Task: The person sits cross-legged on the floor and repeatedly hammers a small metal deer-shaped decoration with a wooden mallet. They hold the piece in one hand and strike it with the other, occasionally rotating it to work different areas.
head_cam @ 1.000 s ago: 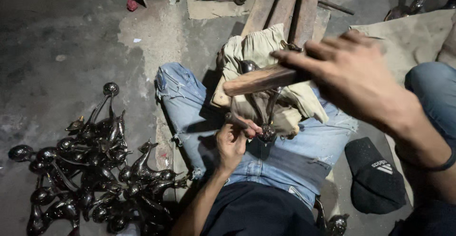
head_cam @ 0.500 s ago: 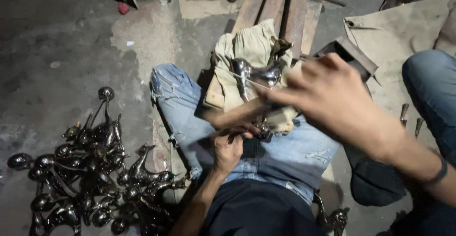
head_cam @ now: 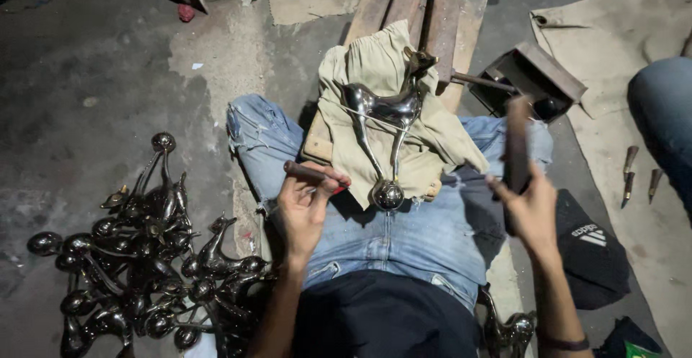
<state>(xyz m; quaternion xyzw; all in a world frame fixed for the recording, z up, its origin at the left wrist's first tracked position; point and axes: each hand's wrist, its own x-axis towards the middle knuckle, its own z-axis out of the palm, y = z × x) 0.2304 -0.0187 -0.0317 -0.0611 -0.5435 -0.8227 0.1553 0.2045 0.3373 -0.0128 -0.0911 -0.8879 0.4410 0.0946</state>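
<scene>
No packages, labels, signs or screens visible.

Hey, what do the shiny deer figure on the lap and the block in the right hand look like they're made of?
The deer figure looks like polished metal, dark and mirror-bright with sharp highlights. The block in the right hand looks like wood, brown and matte, though motion blur leaves that open.
</scene>
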